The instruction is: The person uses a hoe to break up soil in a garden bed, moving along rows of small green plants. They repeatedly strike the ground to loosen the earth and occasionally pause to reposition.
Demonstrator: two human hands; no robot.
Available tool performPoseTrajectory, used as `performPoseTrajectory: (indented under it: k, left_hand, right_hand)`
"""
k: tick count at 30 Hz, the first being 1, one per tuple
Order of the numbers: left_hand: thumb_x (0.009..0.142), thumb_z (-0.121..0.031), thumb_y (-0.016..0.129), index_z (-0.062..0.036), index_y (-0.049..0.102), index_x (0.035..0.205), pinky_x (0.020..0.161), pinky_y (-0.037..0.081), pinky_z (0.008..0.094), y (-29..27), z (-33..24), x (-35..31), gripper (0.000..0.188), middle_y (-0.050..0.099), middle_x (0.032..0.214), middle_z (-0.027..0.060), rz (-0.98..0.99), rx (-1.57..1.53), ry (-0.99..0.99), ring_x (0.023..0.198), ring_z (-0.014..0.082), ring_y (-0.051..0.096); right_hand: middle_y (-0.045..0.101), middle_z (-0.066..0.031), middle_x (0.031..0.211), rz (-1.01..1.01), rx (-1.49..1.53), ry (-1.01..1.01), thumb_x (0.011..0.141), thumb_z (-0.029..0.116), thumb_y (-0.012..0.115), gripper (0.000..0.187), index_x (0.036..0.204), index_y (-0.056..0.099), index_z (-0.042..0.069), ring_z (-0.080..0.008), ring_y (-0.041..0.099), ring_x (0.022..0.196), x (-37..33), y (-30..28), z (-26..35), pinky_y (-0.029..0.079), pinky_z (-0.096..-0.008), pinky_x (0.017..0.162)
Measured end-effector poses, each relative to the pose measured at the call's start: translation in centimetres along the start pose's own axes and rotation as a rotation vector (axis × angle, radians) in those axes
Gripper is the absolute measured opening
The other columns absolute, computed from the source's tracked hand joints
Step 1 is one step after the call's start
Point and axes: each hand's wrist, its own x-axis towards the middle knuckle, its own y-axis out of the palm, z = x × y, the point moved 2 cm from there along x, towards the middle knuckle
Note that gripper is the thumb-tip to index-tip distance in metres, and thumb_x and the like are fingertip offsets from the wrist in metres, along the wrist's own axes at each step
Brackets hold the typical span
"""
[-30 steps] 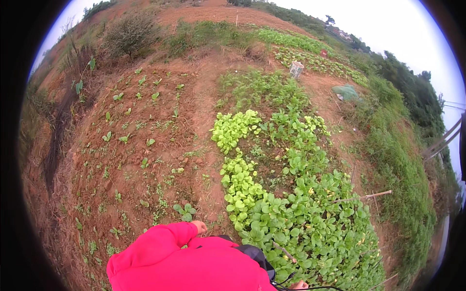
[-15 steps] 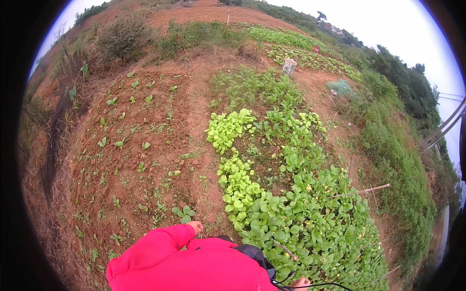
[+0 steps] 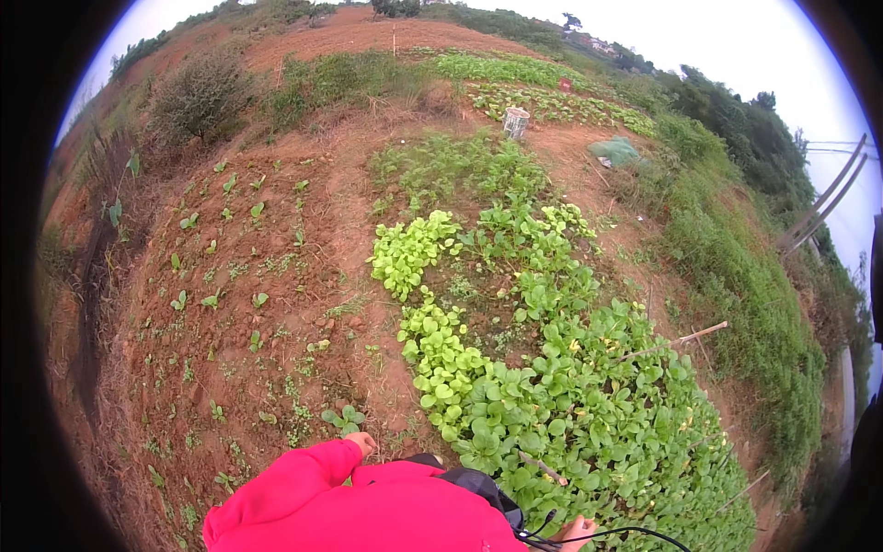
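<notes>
Much red soil (image 3: pixel 294 322) beside greens (image 3: pixel 589 405)

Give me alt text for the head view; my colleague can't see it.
A person's left hand is near a leafy seedling in reddish soil; the right hand is by a black cable and dense leafy greens. Their top is bright pink.

Seedlings (image 3: pixel 259 300) grow left of the vegetables (image 3: pixel 589 405); behind the vegetables, probably a bucket (image 3: pixel 516 124).
</notes>
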Motion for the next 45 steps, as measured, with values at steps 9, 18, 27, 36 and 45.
performPoseTrajectory:
  k: [9,18,27,36,45]
  left_hand:
    - [0.07,-0.017,0.065,-0.0141,0.067,0.087,0.061,0.051,0.0303,-0.6,-1.9,-0.6,0.017,0.066,0.072,0.005,0.067,-0.04,0.005,0.061,0.0166,0.062]
    - [0.079,-0.007,0.055,-0.0069,0.061,0.095,0.054,0.051,0.0287,-0.7,-4.2,-1.7,0.017,0.064,0.069,0.0038,0.217,-0.247,-0.026,0.056,0.0132,0.061]
    - [0.08,-0.008,0.053,-0.0081,0.06,0.1,0.055,0.051,0.0291,1.3,-2.6,-1.0,0.021,0.066,0.076,0.0039,0.247,-0.251,-0.114,0.058,0.0127,0.062]
    - [0.077,-0.012,0.058,-0.009,0.063,0.098,0.056,0.052,0.0298,2.7,-3.0,-0.3,0.022,0.066,0.073,0.0043,0.243,-0.17,-0.019,0.058,0.0148,0.062]
    - [0.073,-0.015,0.06,-0.0104,0.066,0.096,0.059,0.053,0.0313,4.1,-2.4,-0.7,0.024,0.066,0.072,0.0062,0.231,-0.096,0.003,0.06,0.0151,0.063]
  right_hand:
    - [0.048,-0.0078,0.051,0.005,0.244,-0.144,0.078,0.014,0.054,0.018,0.08,0.041,0.002,-0.0167,0.047,0.04,2.7,0.7,-4.8,0.042,-0.0275,0.039]
    - [0.051,-0.0088,0.052,-0.017,0.261,-0.108,0.079,0.013,0.054,0.017,0.082,0.041,0.002,-0.0171,0.048,0.039,3.0,0.0,-5.0,0.041,-0.0279,0.039]
    - [0.061,-0.0173,0.089,-0.04,-0.236,-0.124,0.077,0.03,0.059,0.038,0.097,0.057,-0.003,-0.0273,0.055,0.077,-2.9,-1.8,3.4,0.045,-0.0366,0.07]
    - [0.051,-0.009,0.053,-0.061,0.24,-0.123,0.08,0.013,0.055,0.018,0.081,0.041,0.002,-0.0166,0.048,0.04,3.7,-1.6,-5.4,0.04,-0.027,0.038]
    - [0.046,-0.0055,0.051,-0.052,0.277,-0.124,0.079,0.012,0.054,0.016,0.076,0.041,0.003,-0.0142,0.045,0.041,1.0,-2.4,-2.9,0.04,-0.026,0.039]
